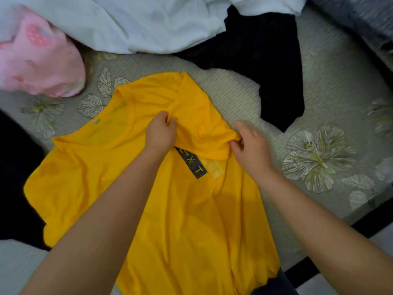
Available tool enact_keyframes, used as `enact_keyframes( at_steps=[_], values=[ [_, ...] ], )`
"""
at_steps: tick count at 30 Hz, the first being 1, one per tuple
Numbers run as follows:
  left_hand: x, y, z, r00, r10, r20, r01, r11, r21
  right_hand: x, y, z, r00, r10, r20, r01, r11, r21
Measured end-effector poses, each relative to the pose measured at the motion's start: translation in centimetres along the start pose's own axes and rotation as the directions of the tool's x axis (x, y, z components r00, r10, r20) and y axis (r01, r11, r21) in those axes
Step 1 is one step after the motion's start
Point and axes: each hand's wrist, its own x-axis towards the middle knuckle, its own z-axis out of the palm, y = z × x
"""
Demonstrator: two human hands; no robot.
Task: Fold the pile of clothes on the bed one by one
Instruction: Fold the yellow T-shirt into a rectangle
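A yellow T-shirt (174, 209) lies spread on the bed, its neck opening toward the upper left and a dark printed label in the middle. Its right sleeve is folded in over the chest. My left hand (160, 133) pinches a bunch of that folded cloth near the shoulder. My right hand (249, 145) pinches the sleeve's edge at the shirt's right side. Behind the shirt lie other clothes: a white garment (131, 22), a black garment (261, 67) and a pink printed piece (36, 58).
The bedsheet (331, 92) is grey-green with flower prints. Its edge runs diagonally at the lower right, with a dark frame below it. More dark cloth (14, 167) lies at the left, and a grey bundle (361, 20) sits at the top right corner.
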Motion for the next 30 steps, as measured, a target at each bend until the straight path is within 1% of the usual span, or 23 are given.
enact_keyframes(
  at_steps=[2, 3, 4, 6, 8, 10, 12, 14, 15, 17, 19, 21, 23, 25, 26, 27, 28, 29, 30],
  values=[
    [0.4, -0.5, -0.4, 0.999, -0.036, -0.018, 0.035, 0.999, -0.027, 0.7, 0.1, -0.2, 0.991, -0.119, -0.067, 0.122, 0.991, 0.046],
    [0.6, -0.8, -0.6, 0.999, -0.053, -0.01, 0.053, 0.999, -0.011, 0.8, 0.3, -0.4, 0.975, -0.188, -0.116, 0.192, 0.981, 0.022],
    [0.8, -1.1, -0.8, 0.998, -0.058, 0.012, 0.058, 0.998, 0.02, 0.8, 0.5, -0.7, 0.955, -0.254, -0.153, 0.252, 0.967, -0.03],
    [1.0, -1.5, -0.8, 0.998, -0.014, 0.061, 0.009, 0.996, 0.089, 0.9, 1.4, -0.9, 0.907, -0.378, -0.188, 0.348, 0.921, -0.173],
    [1.0, -1.7, -0.6, 0.996, 0.056, 0.062, -0.066, 0.984, 0.168, 0.4, 2.5, -0.9, 0.881, -0.451, -0.144, 0.389, 0.863, -0.321],
    [0.6, -2.1, -0.6, 0.994, 0.107, 0.02, -0.108, 0.96, 0.259, -0.3, 3.0, -0.7, 0.881, -0.467, -0.078, 0.4, 0.822, -0.406],
    [-0.2, -2.8, -0.7, 0.983, 0.165, -0.077, -0.136, 0.948, 0.287, -0.8, 2.7, -0.7, 0.873, -0.479, -0.09, 0.407, 0.817, -0.408],
    [-1.8, -3.6, -0.7, 0.955, 0.224, -0.194, -0.173, 0.952, 0.252, -1.4, 1.9, -0.5, 0.84, -0.529, -0.116, 0.448, 0.8, -0.399],
    [-2.8, -4.1, -0.7, 0.947, 0.241, -0.214, -0.19, 0.953, 0.235, -1.7, 1.4, -0.3, 0.815, -0.571, -0.101, 0.493, 0.774, -0.397],
    [-4.9, -5.5, -0.7, 0.945, 0.263, -0.196, -0.218, 0.949, 0.226, -2.2, 0.6, 0.1, 0.779, -0.626, -0.01, 0.571, 0.718, -0.398],
    [-6.6, -7.5, -1.3, 0.948, 0.273, -0.166, -0.224, 0.938, 0.264, -1.9, -0.2, 0.3, 0.789, -0.61, 0.077, 0.577, 0.693, -0.432],
    [-7.9, -10.0, -2.4, 0.963, 0.216, -0.159, -0.165, 0.945, 0.283, -1.2, -0.8, 0.4, 0.803, -0.588, 0.097, 0.557, 0.682, -0.475],
    [-9.3, -12.5, -3.8, 0.972, 0.16, -0.172, -0.105, 0.95, 0.294, -0.9, -1.5, 0.5, 0.797, -0.597, 0.09, 0.561, 0.679, -0.474],
    [-10.8, -14.5, -4.8, 0.963, 0.172, -0.207, -0.1, 0.943, 0.318, -1.6, -1.9, 0.7, 0.788, -0.614, 0.037, 0.569, 0.704, -0.426],
    [-11.6, -15.4, -5.3, 0.952, 0.179, -0.247, -0.094, 0.943, 0.319, -2.1, -2.1, 0.8, 0.798, -0.602, 0.021, 0.56, 0.727, -0.397],
    [-12.3, -16.3, -5.8, 0.936, 0.176, -0.306, -0.077, 0.947, 0.312, -2.6, -2.3, 1.0, 0.822, -0.568, 0.048, 0.54, 0.748, -0.386],
    [-13.0, -17.3, -6.2, 0.911, 0.154, -0.381, -0.038, 0.955, 0.294, -3.1, -2.4, 1.2, 0.856, -0.505, 0.113, 0.503, 0.759, -0.413],
    [-13.5, -18.1, -6.7, 0.884, 0.093, -0.459, 0.029, 0.968, 0.251, -3.5, -2.5, 1.3, 0.892, -0.398, 0.214, 0.451, 0.758, -0.471],
    [-13.9, -19.0, -7.2, 0.848, -0.01, -0.53, 0.122, 0.977, 0.175, -3.8, -2.5, 1.5, 0.913, -0.27, 0.306, 0.399, 0.748, -0.53]
  ],
)
